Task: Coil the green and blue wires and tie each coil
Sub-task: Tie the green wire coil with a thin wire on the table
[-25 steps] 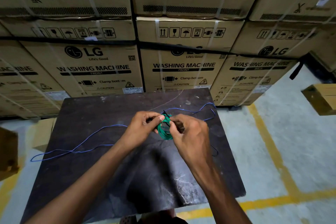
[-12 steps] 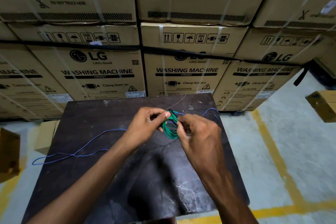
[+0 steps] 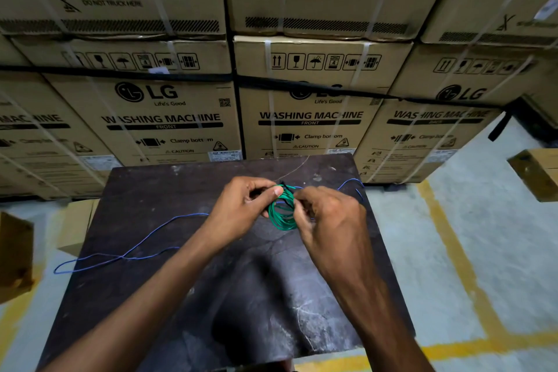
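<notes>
Cardboard washing-machine cartons (image 3: 169,118) are standing stacked behind a dark worn table (image 3: 169,305), and over its far half the two hands are meeting around a small green coil (image 3: 282,214). Most of the blue wire (image 3: 126,254) is lying loose and uncoiled: one long run is trailing off the table's left edge in an open loop, and another stretch is curving along the far right edge behind the right hand.

Likely trouble, as I judge it: the green turns are springy, so any easing of the pinch while the dark tie near the top of the coil is being worked could let them fan open. The blue strand passing close behind the coil could also be getting caught in the tie, and the overhanging loop could be dragging more wire off the table.

Both forearms are reaching in from the near edge and converging. The left hand (image 3: 241,205) is curling its fingers, thumb tip pressing the coil's top left. The right hand (image 3: 329,220), knuckles up, is pinching the coil's right side; its fingertips are hidden
</notes>
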Demonstrator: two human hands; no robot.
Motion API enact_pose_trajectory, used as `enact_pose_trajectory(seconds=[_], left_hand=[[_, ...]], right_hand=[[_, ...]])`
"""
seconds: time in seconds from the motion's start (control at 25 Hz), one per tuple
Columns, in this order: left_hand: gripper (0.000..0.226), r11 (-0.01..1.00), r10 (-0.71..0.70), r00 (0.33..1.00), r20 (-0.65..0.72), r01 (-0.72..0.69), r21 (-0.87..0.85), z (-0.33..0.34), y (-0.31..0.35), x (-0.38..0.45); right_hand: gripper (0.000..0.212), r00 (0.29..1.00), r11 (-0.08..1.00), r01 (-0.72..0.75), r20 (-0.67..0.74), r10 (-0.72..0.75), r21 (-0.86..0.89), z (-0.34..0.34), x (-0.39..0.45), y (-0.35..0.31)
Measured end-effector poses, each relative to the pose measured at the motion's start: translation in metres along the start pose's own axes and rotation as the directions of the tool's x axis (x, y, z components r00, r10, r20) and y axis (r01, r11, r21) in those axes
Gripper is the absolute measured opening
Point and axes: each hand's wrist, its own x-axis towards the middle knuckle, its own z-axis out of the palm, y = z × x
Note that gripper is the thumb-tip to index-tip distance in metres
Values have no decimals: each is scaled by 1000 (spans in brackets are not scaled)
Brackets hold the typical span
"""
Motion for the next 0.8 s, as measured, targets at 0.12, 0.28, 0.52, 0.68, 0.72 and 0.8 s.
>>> enact_pose_trajectory(seconds=[0.12, 0.28, 0.52, 0.68, 0.72, 0.8], left_hand=[[25, 1000, 11, 1000, 15, -12, 29, -1, -2, 1], [23, 997, 36, 999, 12, -36, 62, -1, -1, 0], [25, 991, 56, 998, -18, -53, 125, -1, -1, 0], [24, 988, 67, 997, -25, -63, 140, 1, 2, -1], [23, 987, 73, 997, -24, -68, 148, 1, 2, -1], [21, 984, 82, 996, -26, -77, 163, 1, 2, -1]], right_hand=[[7, 1000, 1000, 2, 4, -2, -8, 0, 2, 2], [9, 1000, 1000, 0, 21, 0, -4, 0, 3, 2], [10, 999, 999, -26, 22, 26, -25, 0, 4, 4], [10, 999, 998, -26, 23, 27, -50, -1, 3, 4], [10, 999, 998, -26, 21, 27, -53, -1, 3, 4], [11, 999, 998, -30, 12, 30, -53, -1, 3, 5]])
